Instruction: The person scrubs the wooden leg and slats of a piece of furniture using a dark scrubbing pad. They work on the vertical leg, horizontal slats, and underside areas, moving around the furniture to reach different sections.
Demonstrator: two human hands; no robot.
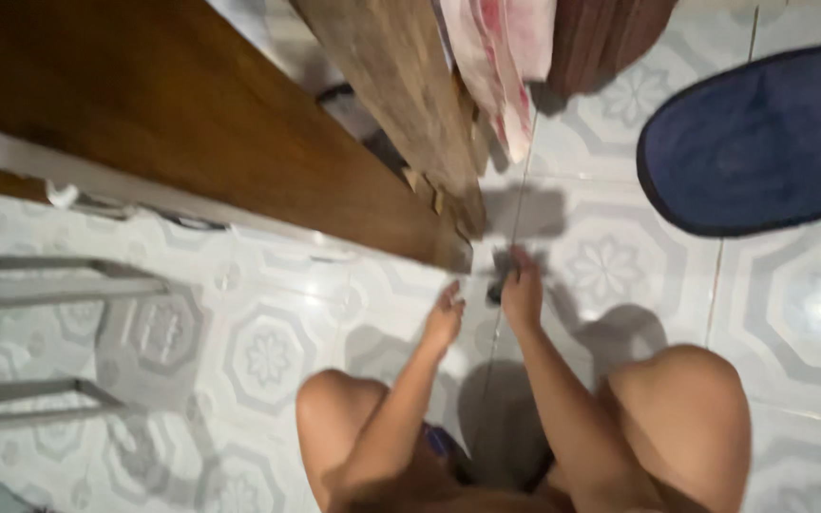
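A crouched posture is seen from above, with both bare knees at the near edge of the view and both arms stretched forward over the patterned tiled floor (268, 351).

The right hand (523, 290) is reached toward a small dark object (499, 275) lying on the floor just below the corner of the brown wooden door (192, 123). The fingers are curled together at the object and appear to pinch it; because of motion blur, the kind of object cannot be told, and the firmness of the grip cannot be confirmed.

The left hand (445, 318) is held just left of the right hand, nearer to the viewer, with fingers loosely bent and slightly apart. Nothing is seen in it; it hovers close to the floor, and contact cannot be told.

A rough wooden plank (401, 85) is seen leaning beside the door, its chipped lower end just far of the dark object. A pink and white cloth (501, 57) hangs to the right of the plank, with a dark reddish-brown item (605, 33) beyond it at the far edge. A dark blue oval mat (762, 142) lies on the floor at far right, well apart from the hands. A grey frame of bars (40, 332) stands at left.
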